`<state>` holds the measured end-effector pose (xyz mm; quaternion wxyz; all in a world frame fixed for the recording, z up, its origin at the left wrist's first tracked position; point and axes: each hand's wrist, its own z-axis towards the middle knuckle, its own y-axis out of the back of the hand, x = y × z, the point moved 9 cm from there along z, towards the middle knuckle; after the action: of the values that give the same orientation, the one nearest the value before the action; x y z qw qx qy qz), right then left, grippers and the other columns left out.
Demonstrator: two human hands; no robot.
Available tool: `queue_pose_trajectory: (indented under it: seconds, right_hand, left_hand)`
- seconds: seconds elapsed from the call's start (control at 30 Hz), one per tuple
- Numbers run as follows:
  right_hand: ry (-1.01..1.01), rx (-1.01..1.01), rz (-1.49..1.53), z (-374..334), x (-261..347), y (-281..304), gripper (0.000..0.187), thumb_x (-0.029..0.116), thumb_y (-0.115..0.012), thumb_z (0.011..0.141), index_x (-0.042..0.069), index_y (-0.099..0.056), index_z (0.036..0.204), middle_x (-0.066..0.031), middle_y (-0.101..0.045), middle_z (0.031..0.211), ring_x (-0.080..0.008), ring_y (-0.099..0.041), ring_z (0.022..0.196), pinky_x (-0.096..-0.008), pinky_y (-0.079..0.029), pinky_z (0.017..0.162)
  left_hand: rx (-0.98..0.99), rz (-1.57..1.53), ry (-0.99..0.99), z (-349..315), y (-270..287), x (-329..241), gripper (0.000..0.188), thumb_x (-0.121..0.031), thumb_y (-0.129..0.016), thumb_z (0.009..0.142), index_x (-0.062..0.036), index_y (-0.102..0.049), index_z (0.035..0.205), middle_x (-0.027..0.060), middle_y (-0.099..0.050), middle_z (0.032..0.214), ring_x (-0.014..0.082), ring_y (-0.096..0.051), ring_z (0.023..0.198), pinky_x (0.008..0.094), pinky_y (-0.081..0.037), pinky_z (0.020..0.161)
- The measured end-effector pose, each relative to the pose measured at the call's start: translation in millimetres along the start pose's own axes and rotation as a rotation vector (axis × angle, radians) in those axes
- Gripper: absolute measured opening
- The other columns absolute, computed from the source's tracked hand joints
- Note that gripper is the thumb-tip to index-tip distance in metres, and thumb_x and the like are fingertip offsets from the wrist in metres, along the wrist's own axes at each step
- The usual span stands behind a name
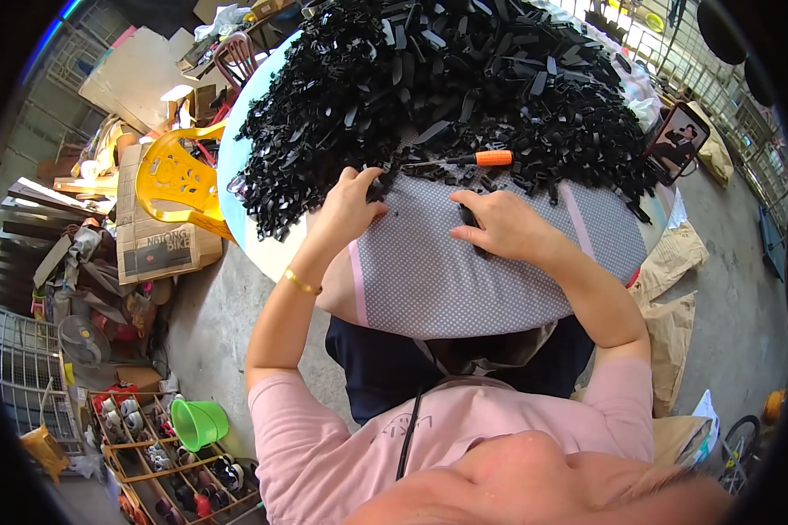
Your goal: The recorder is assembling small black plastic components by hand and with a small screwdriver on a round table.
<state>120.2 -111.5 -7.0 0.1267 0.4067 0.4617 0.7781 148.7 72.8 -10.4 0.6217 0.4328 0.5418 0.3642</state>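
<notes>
A large heap of small black plastic pieces (394,87) covers the far part of a round table spread with a grey dotted cloth (464,289). At the heap's near edge my left hand (352,206) curls its fingers and thumb around a small black piece (377,187), partly hidden. Over the cloth to the right, my right hand (508,226) grips a dark plastic piece (468,214) between thumb and fingers; most of it is covered by the hand. A screwdriver with an orange handle (494,158) lies between the hands and the heap, its shaft pointing left.
A phone (678,140) stands upright at the table's right edge. Left of the table are a yellow plastic chair (179,179) and a cardboard box (153,249). A shoe rack (162,468) with a green bucket (199,423) stands lower left. Brown paper sacks (670,332) lie at right.
</notes>
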Motion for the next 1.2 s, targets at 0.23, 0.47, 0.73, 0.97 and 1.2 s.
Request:
queue_pose_trajectory:
  seconds: [0.23,0.47,0.73,0.97,1.2]
  right_hand:
    - [-0.293,-0.456,-0.113,-6,-65,77,0.021,0.023,-0.064,0.076,0.008,-0.065,0.09,-0.0127,-0.061,0.087,-0.0293,-0.06,0.082,-0.0376,-0.049,0.071]
    - [-0.551,-0.491,-0.507,-28,-133,109,0.027,0.022,-0.067,0.073,0.012,-0.066,0.097,-0.0093,-0.059,0.093,-0.0268,-0.059,0.086,-0.0359,-0.048,0.072]
    - [-0.461,-0.577,-0.429,-20,-127,102,0.01,0.016,-0.063,0.072,0.011,-0.068,0.078,-0.0073,-0.06,0.083,-0.0248,-0.061,0.079,-0.0358,-0.05,0.067]
    - [-0.406,-0.662,-0.246,-17,-125,106,0.012,0.013,-0.066,0.069,0.004,-0.065,0.077,-0.0105,-0.063,0.08,-0.025,-0.062,0.071,-0.0329,-0.049,0.064]
    - [-0.317,-0.692,-0.092,-15,-128,102,0.015,0.01,-0.066,0.071,0.001,-0.063,0.083,-0.0136,-0.063,0.086,-0.0294,-0.061,0.078,-0.0352,-0.048,0.071]
  left_hand:
    - [-0.136,-0.065,-0.128,79,-19,-35,0.046,-0.011,-0.072,0.067,-0.0013,-0.056,0.108,0.0191,-0.054,0.101,0.035,-0.054,0.096,0.0375,-0.046,0.084]
    - [-0.065,0.117,-0.102,134,-14,-62,0.018,-0.014,-0.06,0.074,-0.005,-0.066,0.089,0.0189,-0.058,0.095,0.0353,-0.06,0.084,0.0407,-0.05,0.076]
    - [-0.133,0.425,-0.3,153,-30,-108,0.029,-0.023,-0.069,0.069,-0.0089,-0.066,0.095,0.0096,-0.059,0.1,0.0317,-0.052,0.097,0.0382,-0.046,0.082]
    - [-0.147,-0.631,-0.261,145,-13,-77,0.02,-0.021,-0.06,0.082,-0.0042,-0.063,0.094,0.0075,-0.062,0.087,0.0174,-0.059,0.076,0.0317,-0.048,0.063]
    - [0.644,-1.655,-0.143,56,-43,-100,0.038,-0.025,-0.039,0.095,0.0041,-0.047,0.118,0.01,-0.058,0.091,0.0182,-0.059,0.08,0.0342,-0.051,0.075]
